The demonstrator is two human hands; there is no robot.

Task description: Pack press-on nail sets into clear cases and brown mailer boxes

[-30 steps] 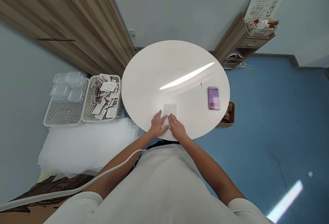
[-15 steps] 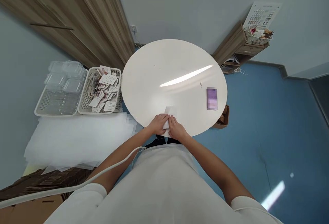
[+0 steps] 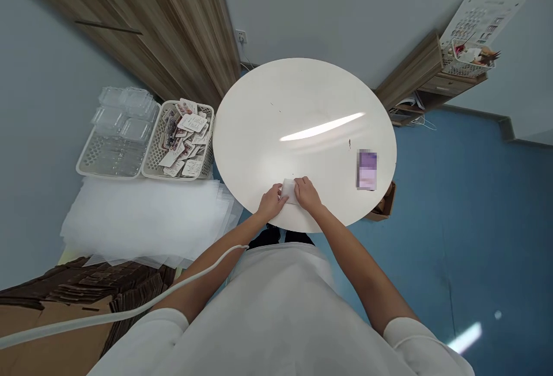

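Note:
A small white packet (image 3: 289, 191), which looks wrapped in a soft translucent sheet, lies near the front edge of the round white table (image 3: 250, 111). My left hand (image 3: 271, 201) grips it from its left side, thumb and fingers closed at the edge. From the other side, my right hand (image 3: 307, 193) presses on its right edge with curled fingers. What is inside the wrapping is hidden. Farther right on the tabletop sits a blurred purple rectangular item (image 3: 367, 170), apart from both hands.
Left of the table are a basket of printed cards (image 3: 184, 140), a basket of clear plastic boxes (image 3: 118, 134) and a stack of translucent white sheets (image 3: 142, 212). Folded cardboard (image 3: 64, 324) lies below. A brown box (image 3: 382, 206) stands by the table's right edge. A white cable (image 3: 173, 289) crosses my left arm.
The packet now lies flatter and shows more between my hands. Both hands have spread slightly apart, and the whole view has shifted a little.

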